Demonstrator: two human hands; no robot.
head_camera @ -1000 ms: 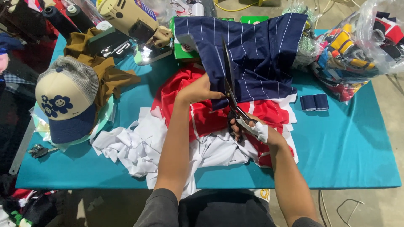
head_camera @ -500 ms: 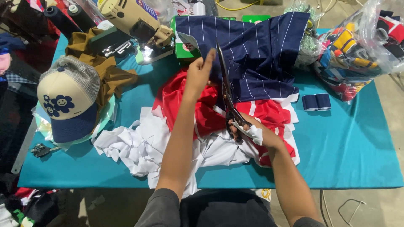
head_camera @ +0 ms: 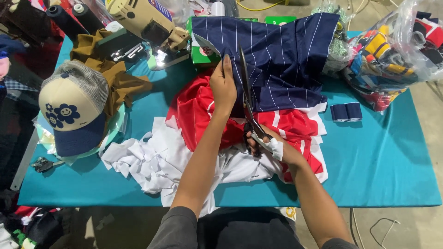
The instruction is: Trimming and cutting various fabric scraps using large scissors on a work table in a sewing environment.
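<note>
- Teal cloth covers the surface (head_camera: 383, 161) where I stand, crowded with fabric and sewing gear.
- My right hand (head_camera: 265, 143) has its grip closed through the handles of long black scissors (head_camera: 245, 94); a strip of white cloth is wound round that hand.
- Blades of the scissors point away from me, lying up along the navy fabric with thin white pinstripes (head_camera: 281, 55).
- My left hand (head_camera: 223, 85) pinches the left edge of that navy fabric, just beside the blades, fingers closed on the cloth.
- Navy fabric lies spread over the far middle of the surface, overlapping red fabric with white stripes (head_camera: 198, 115) beneath it.
- White fabric scraps (head_camera: 147, 161) are heaped under the red piece, toward my left.
- Two small navy cloth pieces (head_camera: 347, 112) rest on the surface, right of the pile.
- A cream and navy trucker cap with a flower patch (head_camera: 69, 108) sits at the left, beside brown fabric (head_camera: 117, 80).
- A beige electric cutting machine (head_camera: 145, 20) stands at the far left.
- A clear plastic bag of coloured trims (head_camera: 392, 50) sits at the far right.
</note>
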